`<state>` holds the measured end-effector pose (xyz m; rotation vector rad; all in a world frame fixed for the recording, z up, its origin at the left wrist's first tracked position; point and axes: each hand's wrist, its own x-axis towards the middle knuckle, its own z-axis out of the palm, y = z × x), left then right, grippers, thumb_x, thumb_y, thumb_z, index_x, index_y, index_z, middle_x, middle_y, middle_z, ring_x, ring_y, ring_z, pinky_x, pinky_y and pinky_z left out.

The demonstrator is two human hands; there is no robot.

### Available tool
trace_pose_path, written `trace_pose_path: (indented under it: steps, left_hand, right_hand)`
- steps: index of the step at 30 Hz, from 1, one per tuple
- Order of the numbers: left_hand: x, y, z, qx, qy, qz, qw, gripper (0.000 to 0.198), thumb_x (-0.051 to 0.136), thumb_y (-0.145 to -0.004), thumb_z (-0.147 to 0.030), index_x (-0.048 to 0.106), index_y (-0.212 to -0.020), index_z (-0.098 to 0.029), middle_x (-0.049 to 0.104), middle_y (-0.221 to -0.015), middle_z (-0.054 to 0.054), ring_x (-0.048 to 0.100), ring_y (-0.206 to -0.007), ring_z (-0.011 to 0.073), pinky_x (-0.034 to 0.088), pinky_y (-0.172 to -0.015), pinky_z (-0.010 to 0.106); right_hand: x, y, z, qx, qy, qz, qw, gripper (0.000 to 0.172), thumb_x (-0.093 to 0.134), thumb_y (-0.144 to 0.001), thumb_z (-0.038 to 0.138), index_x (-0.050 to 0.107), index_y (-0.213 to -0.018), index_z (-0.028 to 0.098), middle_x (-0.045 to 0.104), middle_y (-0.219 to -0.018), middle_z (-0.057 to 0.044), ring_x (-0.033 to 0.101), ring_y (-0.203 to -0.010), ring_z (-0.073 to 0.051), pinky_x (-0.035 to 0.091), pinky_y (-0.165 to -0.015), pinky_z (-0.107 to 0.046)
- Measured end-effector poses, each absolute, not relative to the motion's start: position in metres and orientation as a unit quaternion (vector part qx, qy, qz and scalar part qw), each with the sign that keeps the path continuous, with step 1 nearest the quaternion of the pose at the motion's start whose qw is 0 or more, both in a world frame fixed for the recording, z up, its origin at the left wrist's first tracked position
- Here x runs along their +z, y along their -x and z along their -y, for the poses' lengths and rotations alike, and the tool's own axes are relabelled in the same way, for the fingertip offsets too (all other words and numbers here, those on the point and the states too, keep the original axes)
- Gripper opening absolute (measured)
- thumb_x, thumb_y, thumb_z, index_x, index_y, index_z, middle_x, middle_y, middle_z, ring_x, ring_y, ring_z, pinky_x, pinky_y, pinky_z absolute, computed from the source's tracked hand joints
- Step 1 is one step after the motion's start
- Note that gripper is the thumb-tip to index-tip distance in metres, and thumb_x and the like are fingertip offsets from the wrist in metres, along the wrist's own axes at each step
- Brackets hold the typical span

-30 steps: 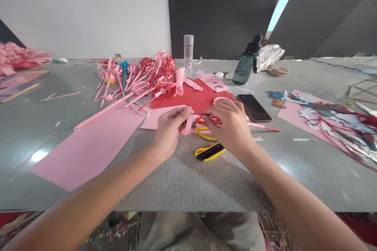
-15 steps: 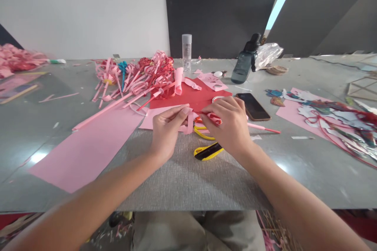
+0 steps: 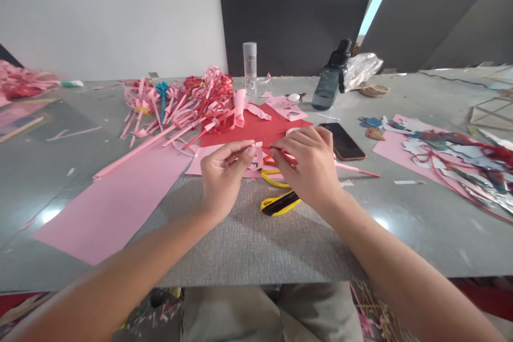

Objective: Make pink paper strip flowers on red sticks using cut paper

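Thumb and forefinger of my left hand [image 3: 224, 176] are closed on a small pink paper strip [image 3: 258, 154], which bends at their tips. Just to the right, my right hand [image 3: 308, 165] is closed with its fingertips pinched, palm down. Some pink and red paper shows beneath its fingers, mostly hidden. From behind that hand a pink paper-wrapped stick [image 3: 348, 168] with a red end sticks out to the right. Scissors with yellow handles [image 3: 274, 179] lie under the hands. Nearer to me is a yellow and black utility knife [image 3: 280, 204], partly covered by my right hand.
Pink paper [image 3: 116, 208] lies left, beside a heap of pink and red paper flowers [image 3: 200, 99]. Red paper [image 3: 256, 131] is behind my hands. A phone [image 3: 342, 141], a dark bottle [image 3: 326, 85], a clear bottle [image 3: 250, 67] and paper scraps [image 3: 441, 144] stand or lie around.
The pink strip's loose end, which hung down below my left fingertips, now sits higher and folded by them. My right fingertips have shifted slightly, covering more of the pink and red paper.
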<state>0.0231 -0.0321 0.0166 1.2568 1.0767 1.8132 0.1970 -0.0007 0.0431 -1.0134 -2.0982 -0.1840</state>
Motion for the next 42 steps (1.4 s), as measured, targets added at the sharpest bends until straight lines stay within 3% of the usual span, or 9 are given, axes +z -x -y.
trace_pose_path:
  steps: [6, 14, 22, 28, 33, 38, 42]
  left_hand:
    - [0.02, -0.021, 0.031, 0.677, -0.499, -0.43, 0.326, 0.022, 0.081, -0.086, -0.041, 0.08, -0.089, -0.02, 0.077, -0.085, 0.005, 0.068, -0.076, 0.0159, 0.05, -0.07, 0.027]
    - [0.021, -0.017, 0.027, 0.621, -0.564, -0.42, 0.345, 0.025, 0.07, -0.094, -0.04, 0.075, -0.08, -0.02, 0.069, -0.076, 0.003, 0.063, -0.074, 0.0159, 0.047, -0.069, 0.026]
    - [0.023, -0.011, 0.027, 0.557, -0.652, -0.446, 0.255, 0.033, 0.057, -0.102, -0.04, 0.074, -0.083, -0.02, 0.067, -0.078, 0.003, 0.063, -0.076, 0.0162, 0.045, -0.069, 0.025]
    - [0.019, -0.013, 0.029, 0.584, -0.614, -0.448, 0.285, 0.022, 0.07, -0.096, -0.041, 0.076, -0.106, -0.023, 0.074, -0.098, 0.005, 0.067, -0.078, 0.0161, 0.051, -0.071, 0.026]
    - [0.018, -0.014, 0.03, 0.617, -0.603, -0.414, 0.292, 0.018, 0.077, -0.09, -0.036, 0.077, -0.099, -0.021, 0.076, -0.095, 0.005, 0.07, -0.078, 0.0154, 0.057, -0.071, 0.024]
    - [0.015, -0.012, 0.028, 0.611, -0.633, -0.388, 0.276, 0.019, 0.077, -0.091, -0.033, 0.078, -0.107, -0.022, 0.079, -0.103, 0.004, 0.075, -0.085, 0.0161, 0.064, -0.072, 0.025]
    - [0.013, -0.011, 0.026, 0.616, -0.623, -0.387, 0.287, 0.015, 0.077, -0.091, -0.033, 0.077, -0.101, -0.022, 0.079, -0.095, 0.002, 0.075, -0.081, 0.0146, 0.065, -0.074, 0.024]
  right_hand:
    - [0.047, -0.198, 0.003, -0.052, 0.381, 0.847, 0.366, 0.019, 0.056, -0.101, 0.027, 0.073, -0.094, 0.028, 0.078, -0.091, 0.001, 0.063, -0.099, -0.023, 0.032, -0.102, -0.044]
    - [0.046, -0.198, 0.001, -0.043, 0.366, 0.853, 0.37, 0.016, 0.059, -0.099, 0.025, 0.073, -0.091, 0.027, 0.079, -0.092, 0.0, 0.064, -0.098, -0.023, 0.034, -0.101, -0.045]
    - [0.043, -0.2, -0.003, -0.035, 0.357, 0.86, 0.364, 0.012, 0.064, -0.097, 0.023, 0.074, -0.09, 0.026, 0.079, -0.091, 0.001, 0.064, -0.096, -0.023, 0.035, -0.095, -0.042]
    - [0.045, -0.201, -0.004, -0.025, 0.363, 0.854, 0.371, 0.008, 0.067, -0.094, 0.021, 0.073, -0.091, 0.026, 0.077, -0.087, 0.001, 0.065, -0.093, -0.022, 0.036, -0.097, -0.041]
    - [0.046, -0.203, -0.005, -0.02, 0.364, 0.843, 0.396, 0.006, 0.068, -0.094, 0.022, 0.071, -0.097, 0.026, 0.077, -0.089, 0.0, 0.067, -0.092, -0.021, 0.037, -0.101, -0.041]
    - [0.047, -0.206, -0.005, -0.019, 0.347, 0.839, 0.418, 0.011, 0.068, -0.092, 0.018, 0.069, -0.099, 0.026, 0.078, -0.09, 0.001, 0.068, -0.089, -0.02, 0.037, -0.102, -0.042]
    - [0.047, -0.207, -0.006, -0.016, 0.332, 0.849, 0.411, 0.012, 0.067, -0.092, 0.017, 0.071, -0.1, 0.025, 0.077, -0.09, -0.001, 0.069, -0.089, -0.021, 0.038, -0.101, -0.042]
